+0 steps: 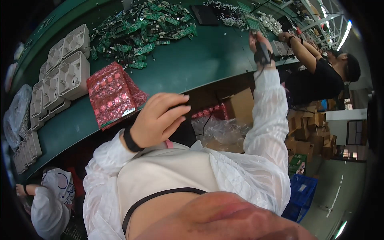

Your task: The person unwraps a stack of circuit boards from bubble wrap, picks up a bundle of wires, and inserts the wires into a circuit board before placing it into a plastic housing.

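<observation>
My right hand (261, 45) reaches far out over the table's edge on the right. Its fingers close on the near end of a green circuit board (252, 24) with pale parts on it, though the exact grip is small and partly hidden. My left hand (160, 118) hovers in front of my chest, fingers apart and holding nothing. Beside it, on the table's near edge, lies a red bubble-wrap bag (110, 92). Behind the bag spreads a large heap of small green circuit boards (144, 30) with dark wires.
White plastic housings (72, 76) stand in stacks on the green table (188, 60), left of the bag. Small white parts (270, 24) lie at the far right beside a black tray (204, 15). A co-worker (316, 76) works on the right. Below the table is an open cardboard box (240, 106).
</observation>
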Action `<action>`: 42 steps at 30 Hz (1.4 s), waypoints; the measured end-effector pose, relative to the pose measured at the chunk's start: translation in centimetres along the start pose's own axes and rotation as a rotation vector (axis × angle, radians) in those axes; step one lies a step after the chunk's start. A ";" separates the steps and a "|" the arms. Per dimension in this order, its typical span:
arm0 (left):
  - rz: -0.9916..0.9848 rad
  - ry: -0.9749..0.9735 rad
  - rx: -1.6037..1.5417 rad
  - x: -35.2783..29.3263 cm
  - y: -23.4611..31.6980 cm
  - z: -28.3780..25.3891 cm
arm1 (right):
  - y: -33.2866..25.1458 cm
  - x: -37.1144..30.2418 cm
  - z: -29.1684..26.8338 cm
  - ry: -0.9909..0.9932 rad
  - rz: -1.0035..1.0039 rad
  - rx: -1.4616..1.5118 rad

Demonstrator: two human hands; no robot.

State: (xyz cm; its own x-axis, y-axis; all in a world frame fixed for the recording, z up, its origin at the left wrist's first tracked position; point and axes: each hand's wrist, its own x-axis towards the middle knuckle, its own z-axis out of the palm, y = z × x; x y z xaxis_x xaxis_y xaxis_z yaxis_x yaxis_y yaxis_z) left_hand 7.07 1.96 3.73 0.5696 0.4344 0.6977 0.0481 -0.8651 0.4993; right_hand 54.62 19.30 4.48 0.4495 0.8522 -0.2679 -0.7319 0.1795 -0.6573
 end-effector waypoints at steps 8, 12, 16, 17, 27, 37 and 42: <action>-0.238 -0.009 0.295 -3.3 1.0 -4.8 | -1.7 16.3 3.1 0.043 -0.654 -2.204; -0.282 0.033 0.325 -5.2 0.3 -8.3 | -13.0 22.3 -5.3 0.055 -0.767 -2.424; -0.315 0.173 0.449 -9.9 -0.6 -11.0 | -18.9 20.3 -8.2 -0.018 -0.300 -0.991; -0.480 0.104 0.638 -8.6 1.2 -9.8 | -3.9 18.0 -10.7 -0.131 -0.094 -0.931; -0.691 0.092 0.702 -12.4 -0.4 -10.5 | 16.8 -21.4 4.8 -0.717 -0.058 -1.064; -0.903 0.387 -0.146 -14.1 -1.0 -9.0 | 28.2 -28.8 9.7 -0.668 0.400 -0.889; -0.823 0.479 -0.371 -15.6 0.1 -7.2 | 27.4 -31.3 10.0 -0.667 0.486 -0.695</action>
State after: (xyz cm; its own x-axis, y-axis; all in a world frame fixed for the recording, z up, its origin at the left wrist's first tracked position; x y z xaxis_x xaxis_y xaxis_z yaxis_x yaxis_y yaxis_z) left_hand -7.73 -3.13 -3.38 0.0828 0.9840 0.1577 -0.0273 -0.1560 0.9874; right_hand 15.37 2.43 1.93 -0.3343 0.8907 -0.3079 -0.2115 -0.3893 -0.8965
